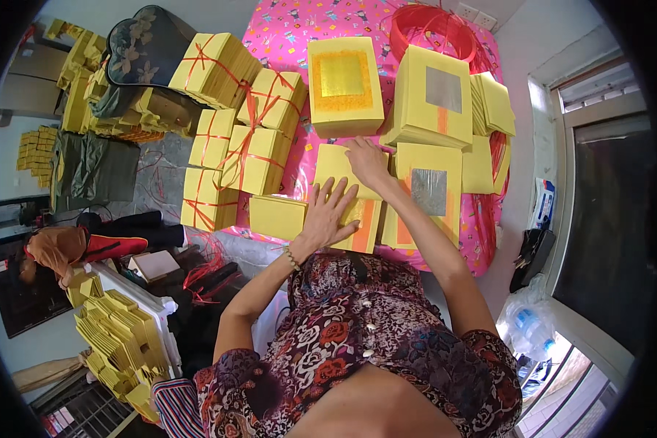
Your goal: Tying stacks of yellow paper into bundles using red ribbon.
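A sheet of yellow paper (331,158), topping what looks like a low pile, lies in front of me on a pink patterned cloth (310,18). Its near part carries a shiny gold patch and an orange stripe (366,219). My left hand (327,212) rests flat on the paper's left side, fingers spread. Farther up, my right hand (369,164) touches the paper near its far edge, fingers extended and slightly bent. Under my right forearm is a yellow stack with a silver foil square (428,191). Beyond my hands stands a thick stack with a gold square (342,76).
Bundles of yellow paper tied with red string (254,157) stand at the left. Another silver-foil stack (445,86) and a red plastic basket (460,29) are at the far right. At lower left, a person in a brown top (57,248) is near more yellow stacks (120,339).
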